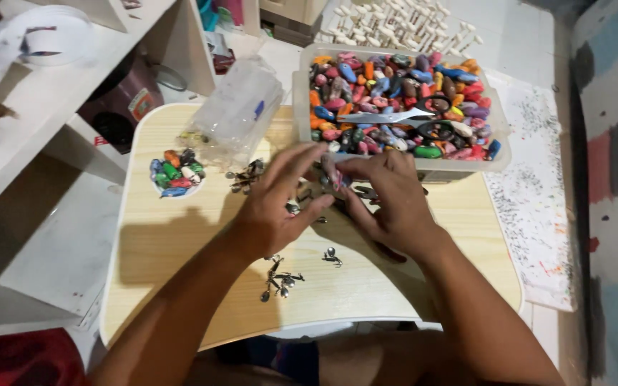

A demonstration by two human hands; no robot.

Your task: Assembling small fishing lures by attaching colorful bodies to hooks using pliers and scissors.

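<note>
Forearms enter from below over the pale wooden lap table point(180, 286). Nearest me lie small silver metal clasps point(280, 280) on the board. Above them, my left hand point(275, 207) and right hand point(388, 204) meet, fingertips pinched together on a small multicoloured bead point(336, 179). Left of the hands sits a little pile of coloured beads point(175, 174), beside a crumpled clear plastic bag point(234, 111). Farthest, a clear rectangular plastic tub point(495, 154) holds many coloured beads, with grey scissors point(395, 116) lying on top.

On the lap table point(180, 250) — bead tub point(498, 154) far right, bead pile point(175, 174) left, metal clasps point(280, 279) nearest.
</note>
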